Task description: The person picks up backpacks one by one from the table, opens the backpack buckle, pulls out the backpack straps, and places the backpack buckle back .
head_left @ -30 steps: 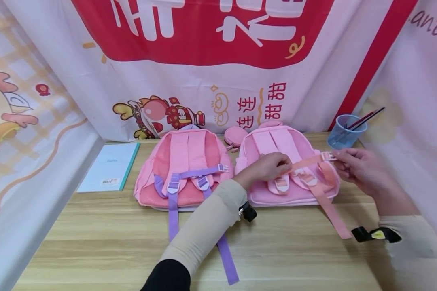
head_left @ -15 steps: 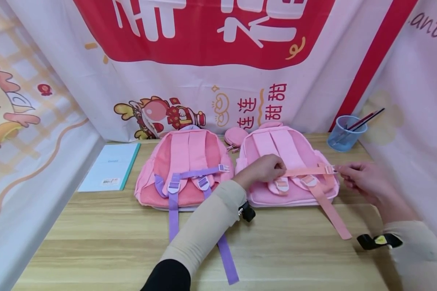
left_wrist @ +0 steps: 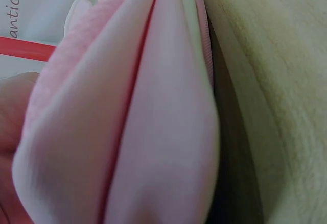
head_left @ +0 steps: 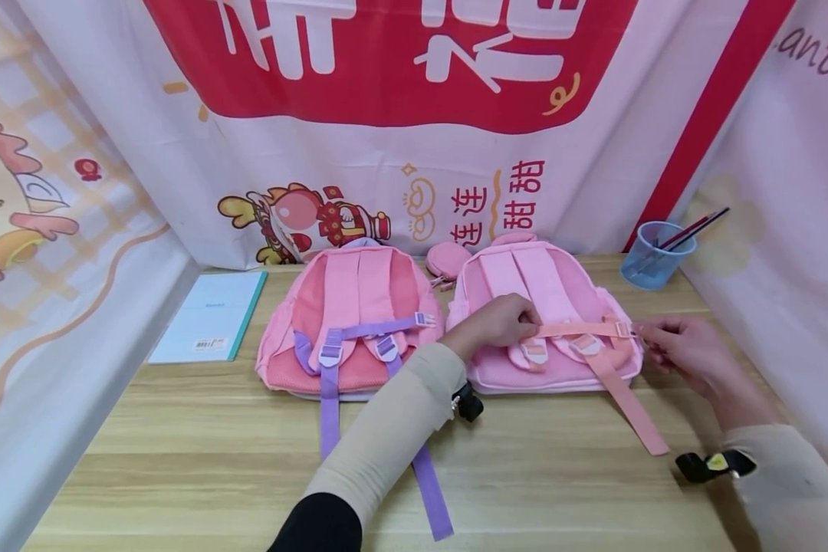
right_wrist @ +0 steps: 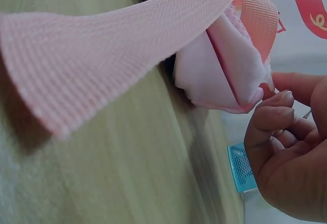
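A light pink backpack (head_left: 497, 376) lies on the table, its shoulder straps facing up. Across it runs an orange strap (head_left: 579, 329) with a pale buckle (head_left: 623, 330) at its right end. My left hand (head_left: 505, 320) pinches the strap near the middle of the backpack. My right hand (head_left: 686, 349) pinches the buckle end at the backpack's right side. In the left wrist view the backpack's side (left_wrist: 163, 117) hides most of that hand. A loose strap end (right_wrist: 127, 45) crosses close to the right wrist camera.
To the left lies a second pink backpack (head_left: 276, 356) with purple straps (head_left: 431, 491) hanging toward the front. A light blue notebook (head_left: 210, 314) is at the far left. A blue mesh cup (head_left: 652, 264) with pens stands back right. A round pink pouch (head_left: 448, 259) sits between the backpacks.
My right hand has come down toward the table with the buckle, so the orange strap now runs nearly level. The left hand has shifted slightly left, still holding the strap.
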A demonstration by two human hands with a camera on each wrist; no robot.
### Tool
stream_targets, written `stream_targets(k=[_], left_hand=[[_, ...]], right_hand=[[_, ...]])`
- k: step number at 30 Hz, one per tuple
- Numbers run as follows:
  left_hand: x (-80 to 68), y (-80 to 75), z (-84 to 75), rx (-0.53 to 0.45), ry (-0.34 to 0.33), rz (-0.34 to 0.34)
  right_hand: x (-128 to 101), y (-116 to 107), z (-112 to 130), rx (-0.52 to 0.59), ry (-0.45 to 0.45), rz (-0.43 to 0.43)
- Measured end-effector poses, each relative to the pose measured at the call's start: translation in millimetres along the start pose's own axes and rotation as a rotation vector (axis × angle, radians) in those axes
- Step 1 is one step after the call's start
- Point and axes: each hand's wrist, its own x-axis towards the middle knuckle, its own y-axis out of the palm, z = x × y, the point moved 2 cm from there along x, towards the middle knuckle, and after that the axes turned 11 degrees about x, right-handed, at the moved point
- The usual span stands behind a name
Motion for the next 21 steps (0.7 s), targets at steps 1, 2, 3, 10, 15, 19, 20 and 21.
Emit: stream_targets(k=[1, 2, 3, 10, 15, 19, 20, 21], left_hand=[[0.0, 0.2, 0.4, -0.003, -0.001, 0.002], [0.0, 0.5, 0.8, -0.005, -0.001, 0.004], [0.2, 0.8, 1.1, -0.005, -0.001, 0.004], [-0.9, -1.9, -0.1, -0.017, 0.017, 0.009], [-4.3, -10.5, 2.0, -0.07, 0.038, 0.0], [-12.0, -23.9, 3.5, -0.108, 0.036, -0.034], [-14.8, -28.3, 3.6, -0.107, 0.037, -0.045], [-17.7, -32.8, 3.9, -0.111, 0.037, -0.053]], right_hand=[[0.3, -0.1, -0.9, 0.004, 0.006, 0.003], [0.6, -0.3, -1.8, 0.013, 0.01, 0.006], [0.8, -0.5, -2.6, 0.022, 0.012, 0.008], [0.0, -3.9, -5.3, 0.127, 0.005, 0.023], [-3.2, -8.0, -2.2, 0.172, 0.025, -0.002], [-7.3, -12.6, 5.6, 0.287, -0.004, -0.048], [-8.7, -13.0, 8.6, 0.297, -0.017, -0.058], [-10.2, -12.7, 11.9, 0.284, -0.028, -0.068]])
